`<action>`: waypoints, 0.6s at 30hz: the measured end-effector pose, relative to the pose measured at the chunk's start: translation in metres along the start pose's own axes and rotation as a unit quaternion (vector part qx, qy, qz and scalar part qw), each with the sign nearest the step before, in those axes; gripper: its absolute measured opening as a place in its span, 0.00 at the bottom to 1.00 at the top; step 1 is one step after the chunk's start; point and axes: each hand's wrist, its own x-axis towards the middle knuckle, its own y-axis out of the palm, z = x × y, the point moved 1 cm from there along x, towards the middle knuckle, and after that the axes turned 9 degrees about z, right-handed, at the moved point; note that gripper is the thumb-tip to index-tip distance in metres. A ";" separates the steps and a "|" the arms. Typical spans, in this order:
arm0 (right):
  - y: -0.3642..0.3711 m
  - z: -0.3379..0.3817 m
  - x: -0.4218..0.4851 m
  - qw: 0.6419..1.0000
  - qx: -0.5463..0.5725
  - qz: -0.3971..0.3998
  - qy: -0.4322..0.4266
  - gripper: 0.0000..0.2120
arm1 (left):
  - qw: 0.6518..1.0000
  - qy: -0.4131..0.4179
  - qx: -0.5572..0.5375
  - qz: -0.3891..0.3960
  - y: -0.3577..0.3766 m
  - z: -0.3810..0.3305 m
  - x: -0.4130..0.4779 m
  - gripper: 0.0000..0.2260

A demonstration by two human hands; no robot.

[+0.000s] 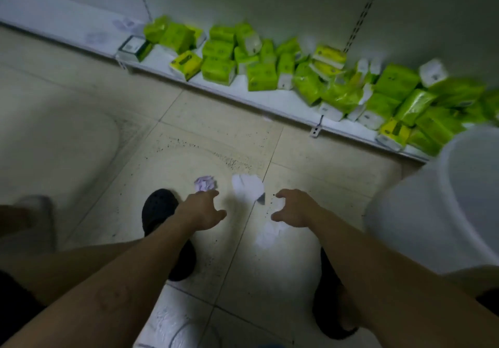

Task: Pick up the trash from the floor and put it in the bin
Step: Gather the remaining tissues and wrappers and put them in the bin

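Observation:
A crumpled pale purple paper ball (205, 183) lies on the tiled floor, and the fingertips of my left hand (201, 208) are right at its near edge, fingers apart. A white sheet of paper (247, 187) lies flat just to the right, between both hands. My right hand (295, 208) hovers open above another white crumpled paper (270, 235), with a bit of white showing under its fingers. The white bin (437, 212) stands at the right, its opening facing me.
A low white shelf (243, 95) along the wall holds several green and yellow tissue packs (263, 76). My black shoes (158, 208) stand on the tiles. More white paper (172, 323) lies near the bottom edge. Dark specks dot the floor.

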 end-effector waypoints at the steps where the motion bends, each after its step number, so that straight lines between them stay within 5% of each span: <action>1: 0.005 0.000 0.017 1.000 0.004 0.019 -0.004 0.35 | 1.000 -0.003 0.014 0.023 0.007 0.008 0.011 0.33; 15: 0.055 0.014 0.235 0.992 -0.041 0.113 -0.027 0.28 | 0.997 -0.029 0.054 0.036 0.041 0.073 0.204 0.26; 18: 0.069 0.017 0.252 0.987 -0.102 0.128 0.003 0.29 | 0.997 -0.053 0.029 -0.046 0.047 0.080 0.213 0.24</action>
